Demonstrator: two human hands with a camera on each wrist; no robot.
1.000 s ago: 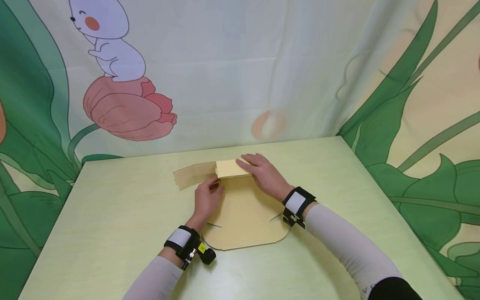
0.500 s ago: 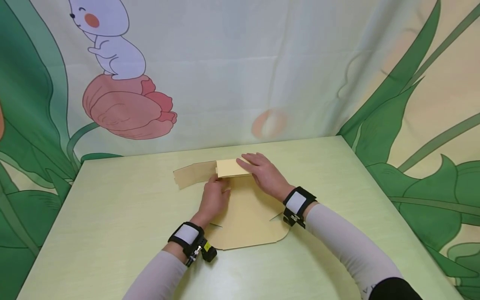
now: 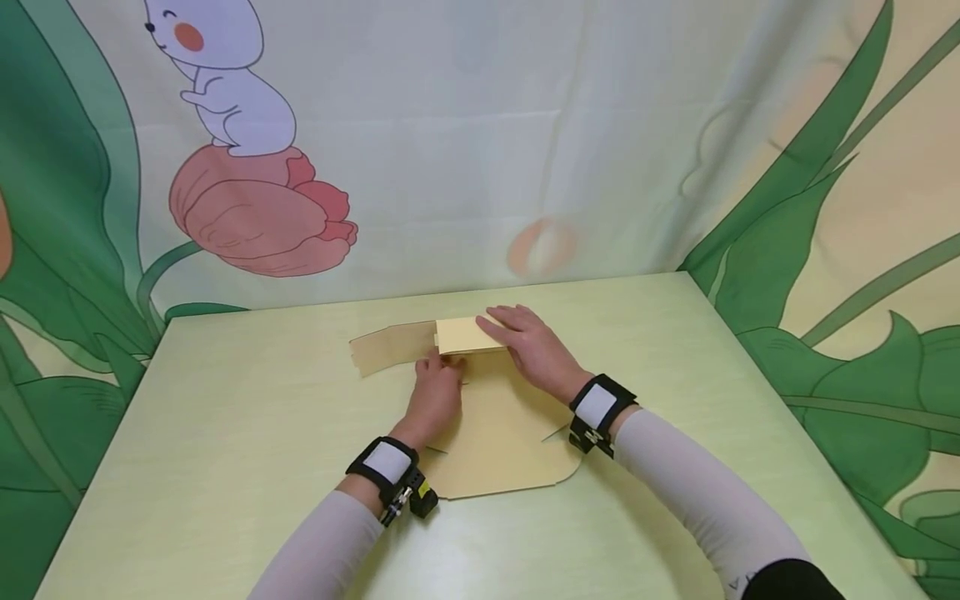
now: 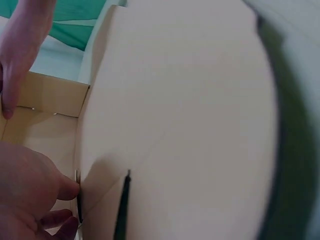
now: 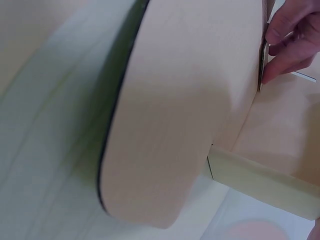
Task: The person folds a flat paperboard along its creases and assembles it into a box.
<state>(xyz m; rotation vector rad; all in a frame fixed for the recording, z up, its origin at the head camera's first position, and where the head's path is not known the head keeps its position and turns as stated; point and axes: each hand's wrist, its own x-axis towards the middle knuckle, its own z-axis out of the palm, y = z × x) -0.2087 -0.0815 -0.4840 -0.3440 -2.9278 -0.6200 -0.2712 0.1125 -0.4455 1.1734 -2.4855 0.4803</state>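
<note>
Big cartoon backdrop (image 3: 435, 125) is filling the 12 o'clock side, with a white critter (image 3: 240, 83) sitting on a pink flower (image 3: 247, 212) up around 10 o'clock (cute, honestly). Pale table (image 3: 210, 467) is spreading out under it, and a tan cardboard piece (image 3: 510, 433) is lying on that at about 6 o'clock in the head view. Its folded section (image 3: 459, 335) is standing up along its own 12 o'clock edge, with a side strip (image 3: 393, 346) sticking out toward 10. Two light sleeves are coming in, one (image 3: 322, 542) from 7 o'clock, one (image 3: 705, 475) from 5. The right hand (image 3: 543, 354) is holding the folded section at the cardboard's 1 o'clock, fingers lying over the top. The left hand (image 3: 437, 398) is working around 10 o'clock, thumb and finger pinching a thin cardboard edge, which is showing better in the right wrist view. Both wrists are wearing black straps (image 3: 600, 407). Smallest of all, narrow slits (image 3: 438, 451) are cutting into the cardboard near 8 and 3 o'clock.
</note>
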